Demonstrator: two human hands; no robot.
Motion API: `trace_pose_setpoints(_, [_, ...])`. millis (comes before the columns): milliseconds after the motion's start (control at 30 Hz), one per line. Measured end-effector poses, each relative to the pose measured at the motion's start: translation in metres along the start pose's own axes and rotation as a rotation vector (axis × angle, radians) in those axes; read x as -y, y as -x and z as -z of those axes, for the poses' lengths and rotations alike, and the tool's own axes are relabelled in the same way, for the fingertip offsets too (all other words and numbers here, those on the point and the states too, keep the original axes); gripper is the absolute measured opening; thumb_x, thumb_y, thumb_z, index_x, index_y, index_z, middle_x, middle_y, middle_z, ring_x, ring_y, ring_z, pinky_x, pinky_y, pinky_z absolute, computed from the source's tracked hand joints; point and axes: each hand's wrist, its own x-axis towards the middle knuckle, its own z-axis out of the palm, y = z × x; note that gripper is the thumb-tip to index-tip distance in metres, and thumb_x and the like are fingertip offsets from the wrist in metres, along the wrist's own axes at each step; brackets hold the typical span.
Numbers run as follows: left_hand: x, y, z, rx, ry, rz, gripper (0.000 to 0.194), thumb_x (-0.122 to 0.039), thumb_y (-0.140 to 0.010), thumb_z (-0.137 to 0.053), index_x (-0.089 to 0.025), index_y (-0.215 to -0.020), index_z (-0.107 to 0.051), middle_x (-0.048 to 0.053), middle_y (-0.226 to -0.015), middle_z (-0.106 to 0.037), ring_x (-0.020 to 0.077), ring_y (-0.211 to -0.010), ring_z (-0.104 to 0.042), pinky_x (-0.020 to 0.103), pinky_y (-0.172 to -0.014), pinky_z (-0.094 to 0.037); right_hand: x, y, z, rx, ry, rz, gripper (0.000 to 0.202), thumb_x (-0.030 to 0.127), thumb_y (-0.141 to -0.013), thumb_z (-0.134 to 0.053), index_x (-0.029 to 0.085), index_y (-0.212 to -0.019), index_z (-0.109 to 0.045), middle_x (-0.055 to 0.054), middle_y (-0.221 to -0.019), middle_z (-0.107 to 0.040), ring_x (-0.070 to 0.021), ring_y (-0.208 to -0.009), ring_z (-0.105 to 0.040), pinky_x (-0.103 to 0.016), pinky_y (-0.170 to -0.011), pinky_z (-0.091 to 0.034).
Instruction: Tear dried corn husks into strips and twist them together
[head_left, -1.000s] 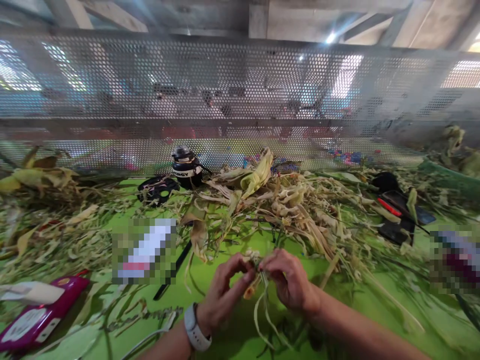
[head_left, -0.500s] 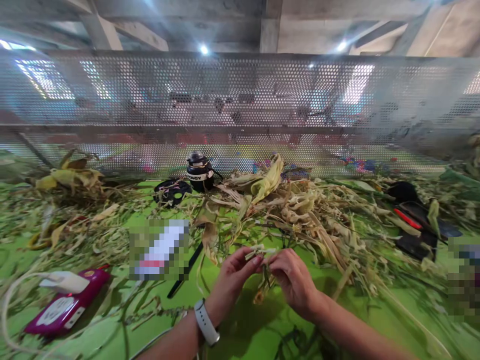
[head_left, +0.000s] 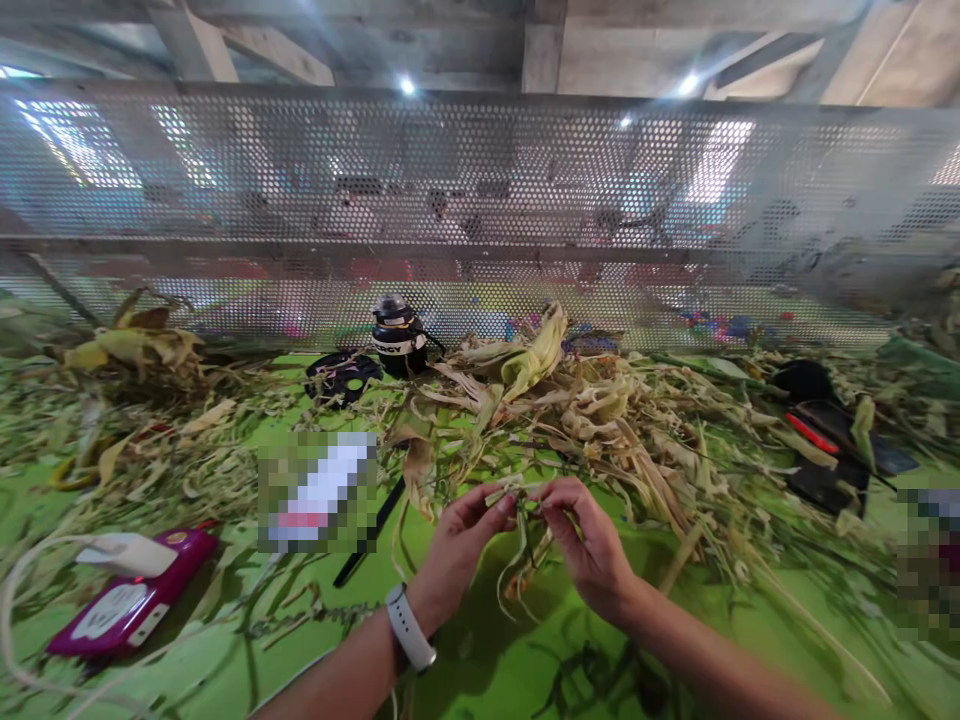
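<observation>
My left hand (head_left: 466,532), with a pale watch strap on its wrist, pinches a small bundle of dried husk strips (head_left: 505,487) between thumb and fingers. Close beside it, my right hand (head_left: 589,548) is closed on the same bundle, its fingertips partly hiding what they grip. Thin pale strands (head_left: 523,560) hang from the bundle below the fingers, with a small orange-brown piece at their lower end. Both hands are just above the green table (head_left: 480,665), in front of a heap of dry husks (head_left: 630,440).
A black jar-like bottle (head_left: 399,345) and a black patterned item (head_left: 343,378) stand behind. On the left lie a magenta power strip (head_left: 139,600) with a white plug and cable, and a black stick (head_left: 371,530). Dark items (head_left: 829,450) lie right. A perforated metal screen (head_left: 480,215) spans the back.
The hands have shifted slightly upward in view. My right hand has turned a little, and more thin strands now hang loose below the bundle.
</observation>
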Motion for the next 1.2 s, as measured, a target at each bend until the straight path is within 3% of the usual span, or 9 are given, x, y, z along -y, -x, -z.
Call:
trace_pose_setpoints(233, [-0.003, 0.004, -0.003, 0.011, 0.071, 0.032, 0.019, -0.033, -0.068, -0.074, -0.017, -0.079, -0.071, 0.003, -0.079, -0.069, 0.0134, -0.073, -0.061, 0.026, -0.074, -0.051, -0.010, 0.003, -0.001, -0.011, -0.068, -0.105, 0.008, 0.021, -0.093, -0.043, 0.022, -0.092, -0.050, -0.003, -0.087, -0.056, -0.0142, -0.078, -0.057, -0.026, -0.070, -0.049])
trace_pose_setpoints(400, [-0.004, 0.003, -0.003, -0.066, 0.096, 0.027, 0.029, -0.028, -0.056, -0.083, -0.019, -0.079, -0.069, 0.000, -0.073, -0.070, 0.0096, -0.064, -0.060, 0.020, -0.065, -0.050, 0.000, -0.002, 0.003, 0.051, 0.007, -0.084, 0.007, 0.022, -0.091, -0.046, 0.020, -0.086, -0.051, -0.002, -0.082, -0.055, -0.0140, -0.076, -0.055, -0.025, -0.069, -0.046])
trace_pose_setpoints(500, [-0.003, 0.002, -0.003, -0.120, 0.112, 0.023, 0.030, -0.031, -0.056, -0.083, -0.020, -0.079, -0.069, -0.002, -0.073, -0.071, 0.0092, -0.063, -0.061, 0.020, -0.064, -0.050, 0.005, -0.004, 0.006, 0.120, 0.015, -0.219, 0.014, 0.031, -0.091, -0.045, 0.019, -0.085, -0.050, -0.001, -0.075, -0.052, -0.0127, -0.067, -0.050, -0.024, -0.061, -0.042])
trace_pose_setpoints(633, [-0.008, 0.003, -0.007, -0.088, 0.089, 0.069, 0.030, -0.027, -0.051, -0.085, -0.018, -0.075, -0.070, 0.001, -0.076, -0.072, 0.0111, -0.069, -0.063, 0.020, -0.068, -0.051, 0.003, -0.004, 0.005, 0.246, -0.148, -0.446, 0.027, 0.044, -0.087, -0.051, 0.017, -0.091, -0.052, 0.001, -0.074, -0.053, -0.0118, -0.065, -0.048, -0.023, -0.057, -0.039])
trace_pose_setpoints(733, [-0.010, 0.004, -0.009, -0.081, 0.043, 0.103, 0.033, -0.026, -0.046, -0.086, -0.016, -0.074, -0.071, 0.002, -0.075, -0.072, 0.0120, -0.067, -0.063, 0.022, -0.066, -0.052, 0.000, -0.005, 0.002, 0.172, -0.331, -0.563, 0.032, 0.048, -0.083, -0.056, 0.017, -0.092, -0.052, 0.001, -0.076, -0.055, -0.0105, -0.064, -0.049, -0.022, -0.056, -0.039])
trace_pose_setpoints(867, [-0.004, 0.001, -0.005, -0.079, -0.018, 0.159, 0.038, -0.029, -0.047, -0.086, -0.015, -0.078, -0.069, 0.001, -0.071, -0.070, 0.0115, -0.059, -0.060, 0.024, -0.059, -0.050, -0.007, -0.009, 0.001, 0.078, -0.431, -0.705, 0.038, 0.054, -0.077, -0.061, 0.017, -0.080, -0.052, 0.005, -0.061, -0.049, -0.0069, -0.050, -0.042, -0.020, -0.046, -0.032])
trace_pose_setpoints(1067, [-0.006, -0.001, 0.005, 0.107, -0.289, 0.151, 0.030, -0.037, -0.065, -0.074, -0.013, -0.054, -0.062, 0.000, -0.054, -0.059, 0.0083, -0.053, -0.049, 0.020, -0.055, -0.040, -0.014, -0.020, 0.010, -0.056, -0.350, -0.681, 0.040, 0.054, -0.069, -0.066, 0.018, -0.077, -0.053, 0.005, -0.059, -0.052, -0.0070, -0.047, -0.045, -0.020, -0.042, -0.034])
trace_pose_setpoints(1200, [-0.020, 0.002, 0.007, 0.073, -0.276, -0.014, 0.022, -0.036, -0.072, -0.068, -0.017, -0.066, -0.060, -0.001, -0.065, -0.059, 0.0105, -0.064, -0.053, 0.020, -0.060, -0.042, -0.010, -0.024, 0.014, 0.010, -0.351, -0.661, 0.035, 0.049, -0.070, -0.068, 0.018, -0.078, -0.055, 0.005, -0.060, -0.052, -0.0072, -0.050, -0.047, -0.019, -0.045, -0.038])
